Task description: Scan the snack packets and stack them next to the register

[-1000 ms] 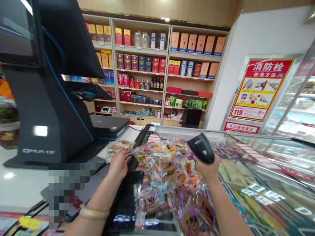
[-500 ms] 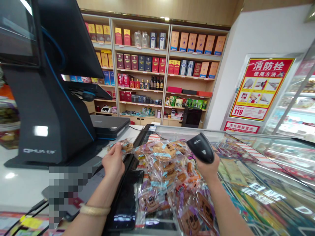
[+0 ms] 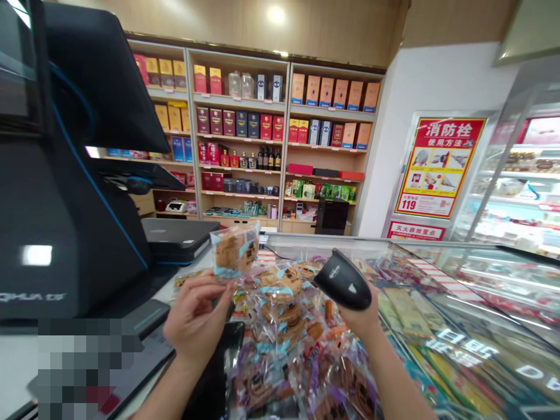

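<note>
My left hand [image 3: 196, 315] pinches the lower edge of a clear packet of round biscuits [image 3: 236, 249] with a light blue band. The packet stands upright above the left side of a heap of similar packets [image 3: 282, 303]. In my right hand [image 3: 366, 312] is a black handheld barcode scanner [image 3: 343, 280], its head tilted up and left over the heap's right side. Nearer to me lie packets with purple bands [image 3: 328, 379]. Another packet [image 3: 188, 280] shows partly behind my left hand, on the white counter.
A dark checkout terminal [image 3: 96, 233] stands at the left, with a black flat box [image 3: 179, 236] behind it. The heap rests on a glass-topped freezer [image 3: 437, 262] holding colourful packs. A dark phone-like slab [image 3: 210, 373] lies by my left forearm. Stocked shelves [image 3: 240, 102] line the back.
My left hand has moved right from the counter side and now holds a biscuit packet raised upright. My right hand has shifted slightly left and down in view with the scanner. The view has tilted up.
</note>
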Demonstrator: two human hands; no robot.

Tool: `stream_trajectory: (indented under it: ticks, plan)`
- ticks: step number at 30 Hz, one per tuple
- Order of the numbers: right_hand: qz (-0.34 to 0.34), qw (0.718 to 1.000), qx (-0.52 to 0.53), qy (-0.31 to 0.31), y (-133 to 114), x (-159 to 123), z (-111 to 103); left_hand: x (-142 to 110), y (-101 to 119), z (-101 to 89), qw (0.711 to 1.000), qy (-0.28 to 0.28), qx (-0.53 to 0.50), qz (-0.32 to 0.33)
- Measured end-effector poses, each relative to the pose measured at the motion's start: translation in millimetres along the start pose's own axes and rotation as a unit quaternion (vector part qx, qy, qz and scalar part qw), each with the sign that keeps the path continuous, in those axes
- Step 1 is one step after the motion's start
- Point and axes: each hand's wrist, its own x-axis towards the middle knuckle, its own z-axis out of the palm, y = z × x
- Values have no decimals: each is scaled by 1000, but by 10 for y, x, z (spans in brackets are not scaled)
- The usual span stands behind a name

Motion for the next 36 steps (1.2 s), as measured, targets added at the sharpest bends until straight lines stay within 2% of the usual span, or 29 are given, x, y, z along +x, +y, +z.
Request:
stream_trajectory:
  ticks: [2, 4, 7, 12, 15, 19, 21, 23, 25, 27, 30, 33, 36]
  plan:
    - [-20, 1000, -7, -15, -65, 7, 1, -17, 82, 4, 998, -35, -5, 55]
    - [-37, 999, -20, -25, -132, 22, 9, -31, 150, 7, 995, -63, 1, 83]
    - [-45, 998, -30, -37, -227, 66, 24, -35, 228, 9, 992, -82, 11, 97]
    - [-27, 997, -22, -71, -273, 101, 32, -36, 275, 14, 992, -76, 19, 101]
    - [-13, 999, -15, -34, -192, 50, 35, -53, 285, 9, 996, -62, 12, 66]
    - [57, 997, -13, 59, -39, -16, 54, -51, 367, -8, 996, -56, -62, -45]
    - [98, 990, -4, 101, 24, -19, 67, -37, 433, -9, 983, -106, -120, -90]
    - [129, 981, 11, 143, 71, -9, 77, -29, 500, -1, 959, -200, -171, -108]
    - [146, 975, 18, 166, 103, 3, 79, -40, 558, 14, 927, -302, -200, -95]
    - [152, 973, 13, 171, 124, 7, 73, -77, 603, 31, 902, -376, -203, -63]
    - [154, 974, -1, 168, 140, -4, 62, -178, 641, 55, 891, -419, -176, -14]
    - [144, 978, -8, 154, 149, -28, 58, -309, 645, 73, 895, -428, -123, 33]
    - [127, 983, -22, 132, 152, -47, 59, -433, 634, 77, 890, -436, -63, 115]
